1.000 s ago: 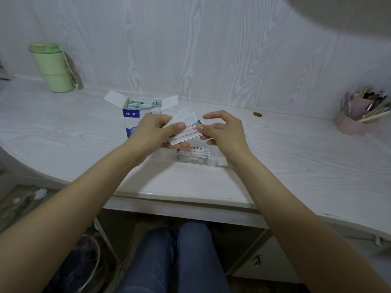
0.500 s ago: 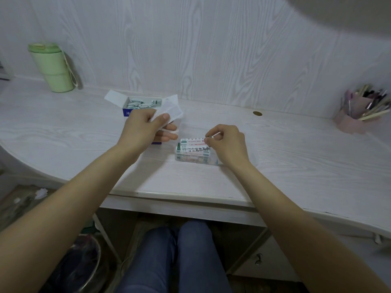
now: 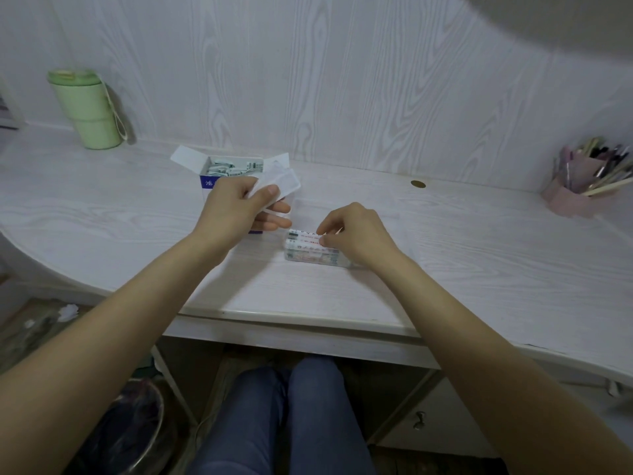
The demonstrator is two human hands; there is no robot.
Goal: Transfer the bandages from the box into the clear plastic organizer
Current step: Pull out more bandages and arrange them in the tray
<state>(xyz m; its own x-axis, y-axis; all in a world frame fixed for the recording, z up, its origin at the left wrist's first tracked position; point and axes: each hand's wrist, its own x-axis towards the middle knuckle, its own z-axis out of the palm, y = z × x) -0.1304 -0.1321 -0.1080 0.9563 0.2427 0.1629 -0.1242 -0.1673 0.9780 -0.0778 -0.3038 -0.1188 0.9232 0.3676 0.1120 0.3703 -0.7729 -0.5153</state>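
Fingers pinch flat paper bandages atop clear rectangular organizer.

2 bare forearms, no sleeves — blue trousers below.

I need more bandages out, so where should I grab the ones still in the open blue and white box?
Pinch the upper ends of the wrapped bandages from straight above: the blue and white cardboard box has its flaps open upward, leaving only their tops exposed.
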